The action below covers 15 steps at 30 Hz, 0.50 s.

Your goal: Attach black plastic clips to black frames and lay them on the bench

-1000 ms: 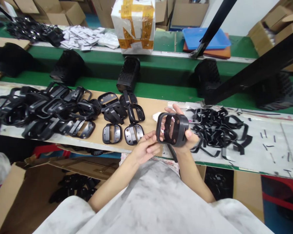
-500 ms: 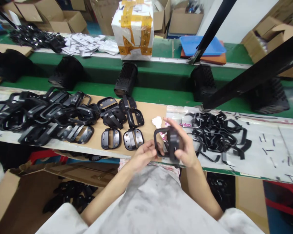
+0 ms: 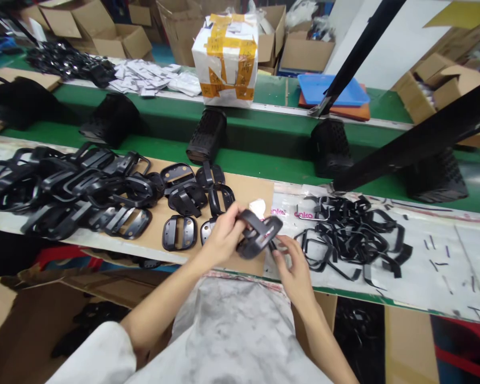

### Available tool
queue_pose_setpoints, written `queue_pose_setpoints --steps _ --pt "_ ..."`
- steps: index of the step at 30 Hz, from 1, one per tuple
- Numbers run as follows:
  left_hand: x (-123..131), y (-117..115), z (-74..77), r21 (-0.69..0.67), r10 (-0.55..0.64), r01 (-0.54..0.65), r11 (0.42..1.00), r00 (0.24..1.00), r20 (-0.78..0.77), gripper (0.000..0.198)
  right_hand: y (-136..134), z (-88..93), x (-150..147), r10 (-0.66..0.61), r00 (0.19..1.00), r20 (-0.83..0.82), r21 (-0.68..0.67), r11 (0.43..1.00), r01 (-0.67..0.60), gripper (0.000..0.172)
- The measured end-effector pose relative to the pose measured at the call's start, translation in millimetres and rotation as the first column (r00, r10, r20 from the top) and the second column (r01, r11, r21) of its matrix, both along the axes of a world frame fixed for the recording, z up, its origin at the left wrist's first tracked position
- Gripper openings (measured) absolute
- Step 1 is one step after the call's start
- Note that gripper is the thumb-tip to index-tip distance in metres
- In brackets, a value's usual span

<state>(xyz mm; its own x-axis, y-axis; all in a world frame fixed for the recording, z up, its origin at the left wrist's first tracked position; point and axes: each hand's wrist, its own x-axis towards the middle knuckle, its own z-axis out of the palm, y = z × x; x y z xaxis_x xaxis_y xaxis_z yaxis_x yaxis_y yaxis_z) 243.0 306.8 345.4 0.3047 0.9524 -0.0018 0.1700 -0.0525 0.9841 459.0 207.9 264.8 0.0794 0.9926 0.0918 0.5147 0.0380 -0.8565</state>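
My left hand (image 3: 224, 237) grips a black plastic bracket (image 3: 260, 239) with a raised crossbar, holding it tilted above the bench. At the bracket's right edge is my right hand (image 3: 296, 269), its thumb and fingers closed around a thin dark piece (image 3: 272, 246) that I cannot make out. Behind the bracket a white scrap (image 3: 257, 207) lies on the bench. Left of my hands, a similar bracket (image 3: 180, 232) rests flat on brown cardboard (image 3: 250, 184). To the right is a tangle of black strips (image 3: 344, 229).
A large heap of black brackets (image 3: 84, 181) covers the bench's left side. Black perforated holders (image 3: 207, 136) line the green ledge behind. A taped white box (image 3: 226, 61) and a blue tray (image 3: 332, 89) stand farther back. A dark slanted post (image 3: 416, 133) crosses the right side.
The bracket has passed from my right hand's hold into my left hand's and now lies tilted over. My right hand has moved down to its right edge. The view has shifted slightly.
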Motion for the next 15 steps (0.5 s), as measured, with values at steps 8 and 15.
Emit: queue_pose_setpoints --steps 8,15 --pt "14.4 125.4 10.6 0.242 -0.129 0.230 0.943 0.919 -0.372 0.015 30.5 -6.2 -2.2 -0.045 0.993 0.106 -0.186 0.980 0.064 0.044" --pt "27.6 163.3 -16.9 0.142 -0.164 0.303 0.942 0.788 -0.594 0.019 -2.9 7.9 8.0 -0.341 0.719 -0.606 -0.518 0.855 -0.031 0.038"
